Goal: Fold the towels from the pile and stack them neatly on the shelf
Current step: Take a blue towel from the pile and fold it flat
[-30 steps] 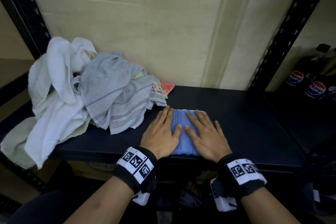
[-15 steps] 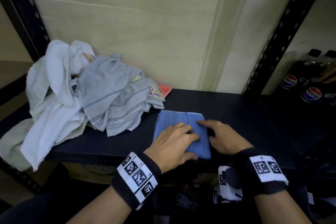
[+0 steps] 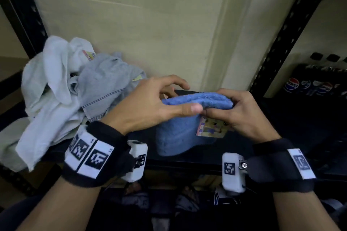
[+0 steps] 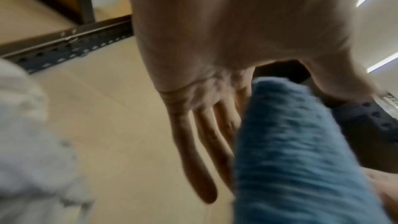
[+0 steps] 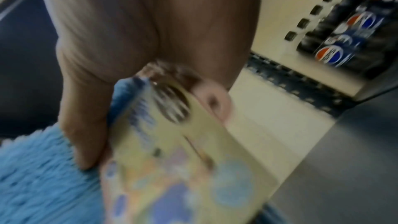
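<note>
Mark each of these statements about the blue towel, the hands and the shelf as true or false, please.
1. Both hands hold the blue towel above the shelf. True: left hand, right hand.
2. The blue towel carries a printed tag. True.
3. The pile of towels lies at the right end. False: it lies at the left.
4. The pile holds only blue towels. False: they are white and grey.
5. Pepsi bottles stand to the right. True.

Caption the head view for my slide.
Both hands, left hand and right hand, lift a folded blue towel above the dark shelf, unfolded pile alongside.
</note>
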